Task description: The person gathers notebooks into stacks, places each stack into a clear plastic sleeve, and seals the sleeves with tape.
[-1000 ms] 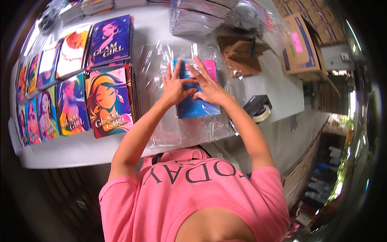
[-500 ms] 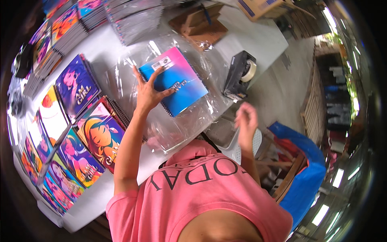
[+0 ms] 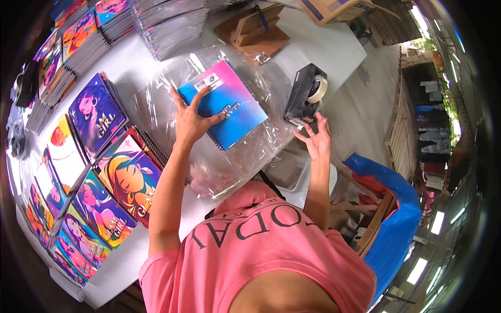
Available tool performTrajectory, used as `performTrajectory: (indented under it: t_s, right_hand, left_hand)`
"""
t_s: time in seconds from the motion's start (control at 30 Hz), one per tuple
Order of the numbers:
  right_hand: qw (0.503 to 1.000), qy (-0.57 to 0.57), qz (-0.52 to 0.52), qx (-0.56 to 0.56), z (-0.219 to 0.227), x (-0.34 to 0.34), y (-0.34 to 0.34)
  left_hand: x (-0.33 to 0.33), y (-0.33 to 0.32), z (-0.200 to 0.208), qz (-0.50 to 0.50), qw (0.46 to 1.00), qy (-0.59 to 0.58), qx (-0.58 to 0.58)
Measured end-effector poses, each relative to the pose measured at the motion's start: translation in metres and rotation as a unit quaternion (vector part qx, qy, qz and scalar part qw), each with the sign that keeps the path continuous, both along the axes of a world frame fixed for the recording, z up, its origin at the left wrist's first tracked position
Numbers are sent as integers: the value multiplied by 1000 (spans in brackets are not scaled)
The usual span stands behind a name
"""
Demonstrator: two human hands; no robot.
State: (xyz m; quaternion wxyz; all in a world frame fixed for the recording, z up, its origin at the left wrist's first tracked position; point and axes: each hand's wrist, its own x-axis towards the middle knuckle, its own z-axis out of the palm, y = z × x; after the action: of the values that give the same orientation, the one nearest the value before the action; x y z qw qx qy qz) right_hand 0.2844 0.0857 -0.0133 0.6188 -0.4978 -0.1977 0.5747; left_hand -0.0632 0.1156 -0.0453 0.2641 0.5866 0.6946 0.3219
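Observation:
A spiral notebook (image 3: 235, 115) with a blue-to-pink back cover lies on a sheet of clear plastic film (image 3: 219, 172) on the table. Spread across its left edge, my left hand (image 3: 193, 122) rests with thumb and fingers apart on the cover. To the right stands a black tape dispenser (image 3: 302, 88) carrying a roll of pale tape (image 3: 317, 89). My right hand (image 3: 317, 140) is at the dispenser's near end, fingers apart, with nothing visible in it. Whether a fingertip touches the tape's end I cannot make out.
Illustrated notebooks (image 3: 99, 115) in rows cover the table's left side, with tall notebook stacks (image 3: 172, 26) behind. A wooden stand (image 3: 253, 34) and a cardboard box (image 3: 334, 10) are at the back. Beside me on the right are a pale plastic tray (image 3: 287, 169) and a blue-covered piece (image 3: 391, 208).
My right hand has moved up to the near end of the tape dispenser, and its fingers have spread. My left hand stays on the notebook.

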Motion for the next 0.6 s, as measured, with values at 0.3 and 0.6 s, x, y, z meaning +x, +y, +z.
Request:
performTrajectory:
  t_s: [0.3, 0.6]
  right_hand:
    - [676, -733, -54, -53, -8, 33, -19]
    - [740, -418, 516, 110, 81, -124, 82]
  left_hand:
    - [-2, -5, 4, 14, 999, -19, -26]
    - [1, -3, 1, 29, 998, -24, -42]
